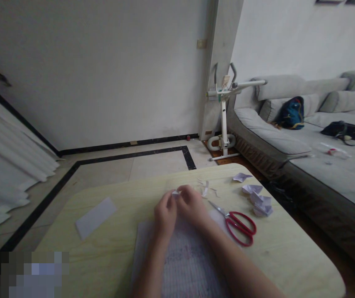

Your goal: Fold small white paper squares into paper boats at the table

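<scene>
My left hand [165,210] and my right hand [191,203] are close together over the middle of the table, fingers closed around a small piece of folded paper [175,193]. Only a pale tip of that paper shows between the fingers. Under my forearms lies a ruled sheet covered with writing [186,256]. Right of my right hand, red-handled scissors [241,227] rest with their blades slightly apart. Thin paper scraps [206,189] lie just beyond my right hand. Several folded paper pieces [260,203] sit near the table's right edge.
A plain paper rectangle [95,218] lies on the left of the light wooden table [292,256]. Past the table's right edge stands a grey sofa [345,165] with a blue backpack [292,112]. White exercise equipment [224,120] is by the wall, a curtain [6,174] at far left.
</scene>
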Demonstrator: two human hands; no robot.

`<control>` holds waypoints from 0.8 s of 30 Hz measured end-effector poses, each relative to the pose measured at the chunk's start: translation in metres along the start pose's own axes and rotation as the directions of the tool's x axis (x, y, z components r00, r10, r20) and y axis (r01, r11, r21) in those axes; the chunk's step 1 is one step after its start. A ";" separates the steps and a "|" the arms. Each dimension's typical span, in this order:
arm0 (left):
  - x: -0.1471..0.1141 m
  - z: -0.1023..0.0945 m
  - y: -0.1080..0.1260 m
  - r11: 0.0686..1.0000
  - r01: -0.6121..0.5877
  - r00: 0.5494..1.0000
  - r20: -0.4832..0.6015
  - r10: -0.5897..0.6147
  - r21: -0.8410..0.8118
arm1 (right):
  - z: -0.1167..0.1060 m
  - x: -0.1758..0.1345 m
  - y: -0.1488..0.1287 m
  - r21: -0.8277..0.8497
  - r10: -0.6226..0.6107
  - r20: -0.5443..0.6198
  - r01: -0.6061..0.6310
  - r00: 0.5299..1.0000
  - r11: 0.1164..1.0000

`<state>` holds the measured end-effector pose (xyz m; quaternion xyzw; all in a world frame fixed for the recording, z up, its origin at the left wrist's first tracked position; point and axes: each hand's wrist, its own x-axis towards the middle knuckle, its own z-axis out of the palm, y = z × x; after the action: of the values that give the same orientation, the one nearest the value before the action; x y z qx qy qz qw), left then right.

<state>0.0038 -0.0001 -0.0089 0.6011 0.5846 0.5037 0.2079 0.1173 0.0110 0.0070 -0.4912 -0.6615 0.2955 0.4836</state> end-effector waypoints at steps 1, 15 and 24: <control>0.000 0.000 -0.001 1.000 0.001 1.000 -0.003 -0.001 -0.008 | 0.000 0.000 -0.001 -0.006 -0.001 0.000 0.001 1.000 1.000; 0.000 -0.003 0.010 0.938 0.123 0.992 0.035 -0.119 -0.325 | 0.000 0.002 -0.001 0.211 0.073 -0.009 -0.069 0.997 0.975; 0.004 -0.001 0.009 0.863 0.247 0.961 -0.005 -0.277 -0.441 | 0.000 0.004 0.003 0.262 0.108 -0.026 -0.098 0.994 0.960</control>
<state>0.0065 0.0008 0.0010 0.4367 0.5400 0.6089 0.3833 0.1178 0.0156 0.0057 -0.4631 -0.5807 0.3946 0.5409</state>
